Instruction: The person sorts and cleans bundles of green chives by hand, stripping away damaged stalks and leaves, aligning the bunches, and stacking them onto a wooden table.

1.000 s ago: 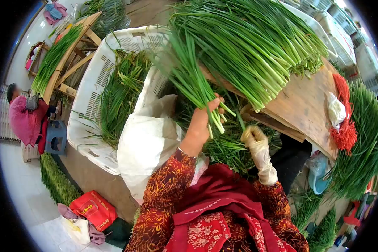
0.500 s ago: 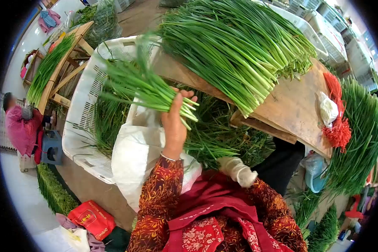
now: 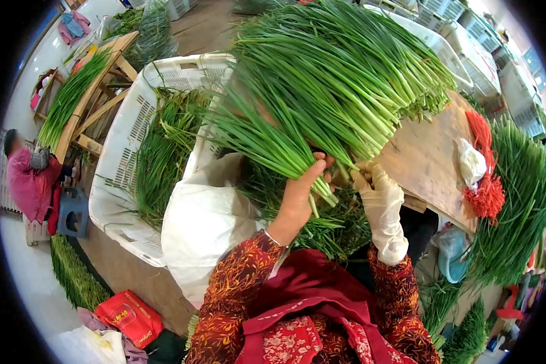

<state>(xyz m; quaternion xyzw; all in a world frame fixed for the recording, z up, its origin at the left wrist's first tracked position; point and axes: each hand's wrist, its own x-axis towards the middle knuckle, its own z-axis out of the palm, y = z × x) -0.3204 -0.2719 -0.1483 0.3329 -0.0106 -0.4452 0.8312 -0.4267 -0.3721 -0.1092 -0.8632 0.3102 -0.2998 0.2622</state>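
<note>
My bare left hand point(image 3: 298, 203) is closed around a small bunch of garlic chives point(image 3: 267, 151), the cut white ends poking out below the fingers and the leaves pointing up and left. My right hand point(image 3: 382, 209), in a cream glove, has its thumb and fingers pinched at the stem ends of some chives at the lower edge of the big pile. That pile of garlic chives point(image 3: 346, 79) lies spread over a wooden board point(image 3: 424, 164). Both hands are close together in front of the board's near edge.
A white plastic crate point(image 3: 118, 209) with loose greens stands left, a white sack point(image 3: 203, 227) against it. Red ties point(image 3: 486, 194) and a white bundle point(image 3: 472, 161) lie on the board's right. A person in pink point(image 3: 33, 182) sits far left.
My left hand has moved right and down with its bunch, towards the pile. My right hand has come up from my lap to the stem ends at the pile's edge.
</note>
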